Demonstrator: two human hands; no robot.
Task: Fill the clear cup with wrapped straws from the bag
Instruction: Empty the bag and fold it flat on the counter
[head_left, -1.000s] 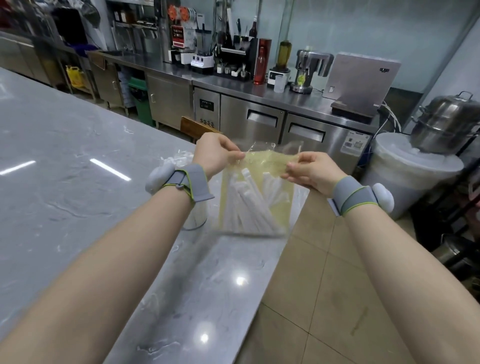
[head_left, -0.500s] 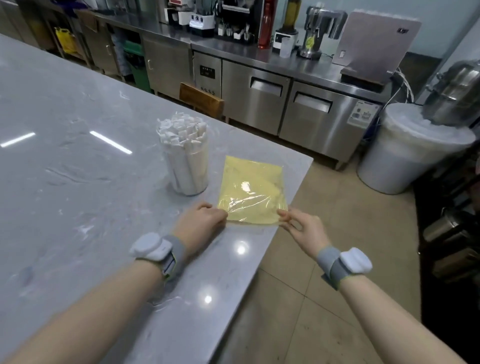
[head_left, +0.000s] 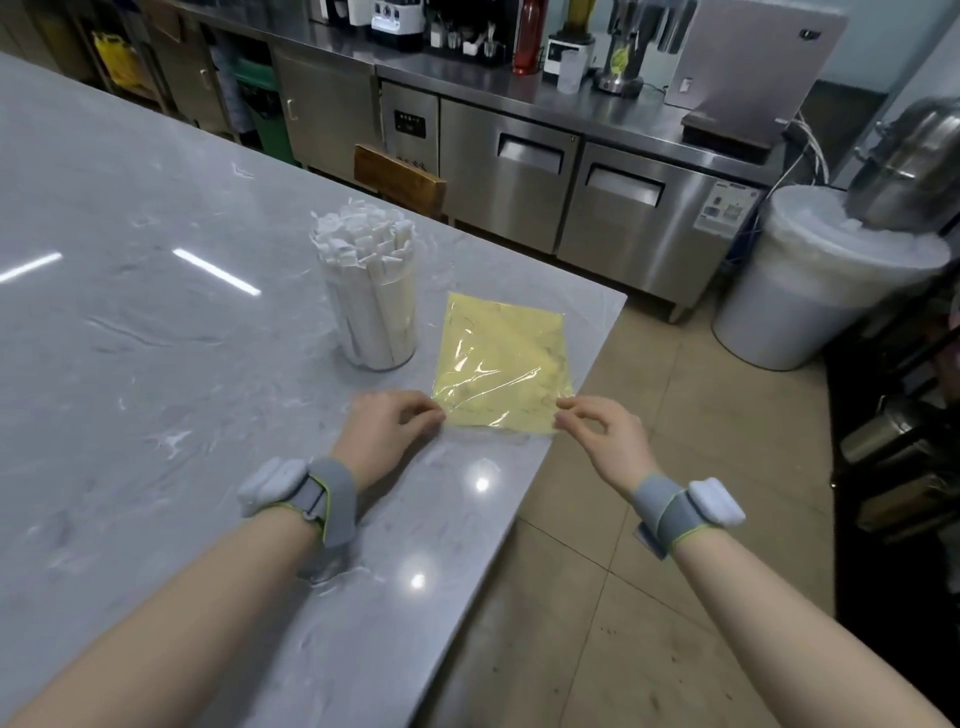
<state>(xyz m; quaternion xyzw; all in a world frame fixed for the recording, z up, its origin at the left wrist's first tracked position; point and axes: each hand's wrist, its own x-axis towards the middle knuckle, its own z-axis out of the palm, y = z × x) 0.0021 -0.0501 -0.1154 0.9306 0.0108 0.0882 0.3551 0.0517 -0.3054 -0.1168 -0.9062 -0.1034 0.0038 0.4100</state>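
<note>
A: Lying flat on the bench (head_left: 156, 332), the yellow-tinted bag (head_left: 501, 358) looks empty; the clear cup (head_left: 371, 306) beside it is packed with white wrapped straws (head_left: 363, 236).

B: Hands?

A: My left hand (head_left: 387, 431) and right hand (head_left: 605, 436) pinch its near corners.

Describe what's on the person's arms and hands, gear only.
No gloves or sleeves: forearms bare. The left hand and right hand each have a grey fabric wrist strap with yellow-green edging, carrying a rounded white pod on the wrist's outer side. No cables or markings visible.
</note>
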